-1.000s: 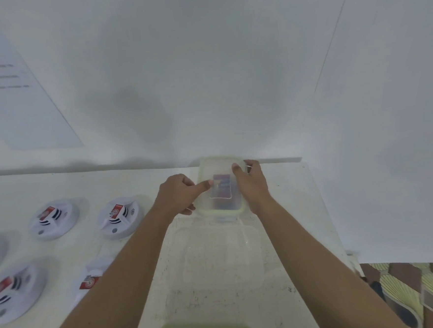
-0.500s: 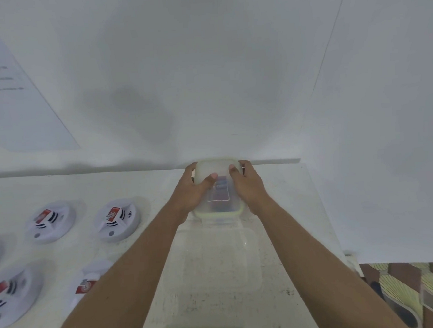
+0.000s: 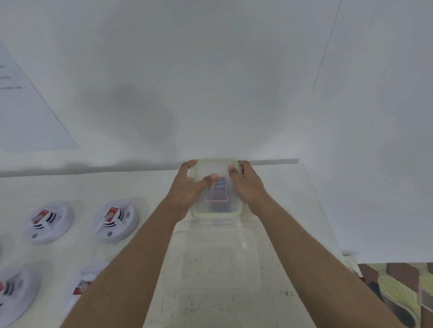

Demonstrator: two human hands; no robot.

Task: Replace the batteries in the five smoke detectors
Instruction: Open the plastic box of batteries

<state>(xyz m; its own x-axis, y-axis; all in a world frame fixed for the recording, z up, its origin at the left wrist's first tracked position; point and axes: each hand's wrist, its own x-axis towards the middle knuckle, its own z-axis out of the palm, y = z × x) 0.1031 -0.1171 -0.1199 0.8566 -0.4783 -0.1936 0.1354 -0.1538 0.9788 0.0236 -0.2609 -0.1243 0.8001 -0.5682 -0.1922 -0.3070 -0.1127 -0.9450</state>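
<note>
Both left hand (image 3: 185, 193) and right hand (image 3: 249, 188) grip container (image 3: 215, 216); detector labels (image 3: 110, 214) blurred.

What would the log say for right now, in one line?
left hand: grips box | right hand: grips box | box: lid on top, near wall | detectors: untouched, left of arms

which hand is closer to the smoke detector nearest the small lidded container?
Left. The left hand grips the container at its left side, the detector off to its left; the right hand grips the opposite side, farther off.
</note>
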